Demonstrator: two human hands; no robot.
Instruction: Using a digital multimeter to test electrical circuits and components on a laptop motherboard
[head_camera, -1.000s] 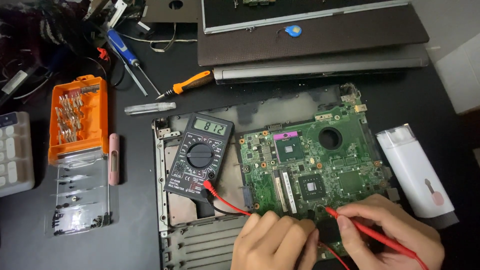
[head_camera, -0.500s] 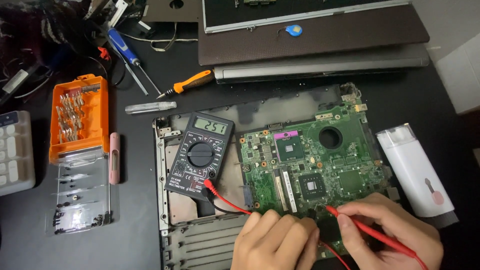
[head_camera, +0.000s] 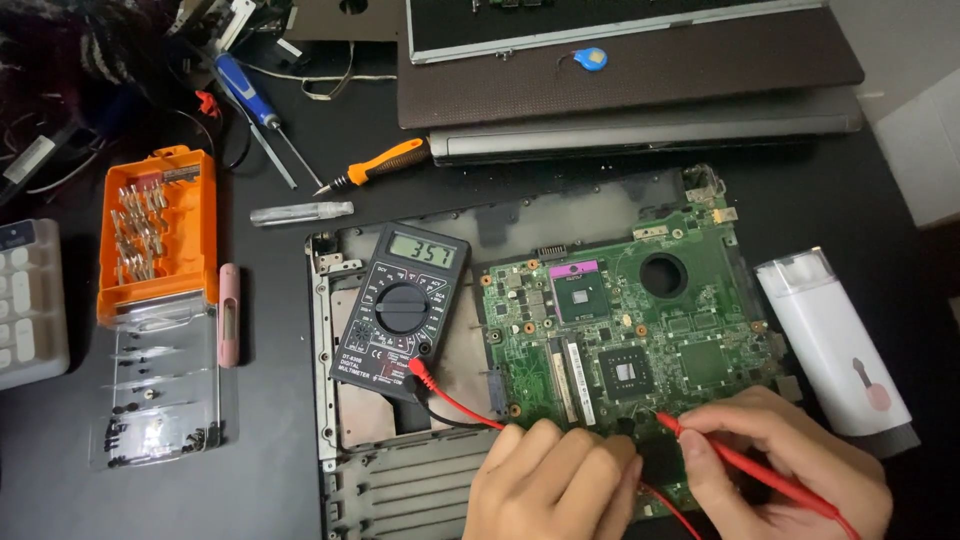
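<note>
Table (head_camera: 280, 500), dark and crowded, carries an opened laptop base (head_camera: 345, 470) with a green circuit board (head_camera: 640, 330) lying in its right half. Closed laptops (head_camera: 640, 90) are stacked along the far edge. An orange bit case (head_camera: 160, 235) with its clear lid open sits at the left, and a white capped bottle (head_camera: 835, 345) lies just right of the board. A black multimeter (head_camera: 402, 310) rests on the base's left part, its screen lit, a red lead running from it toward the hands. The right hand (head_camera: 790, 465) has its grip pinched on a red probe (head_camera: 745, 462), the tip touching the board's near edge. The left hand (head_camera: 555, 485) rests curled on the board just beside it; what its grip encloses cannot be told. An orange-handled screwdriver (head_camera: 375, 165) and a blue-handled screwdriver (head_camera: 255, 100) lie beyond the base.
</note>
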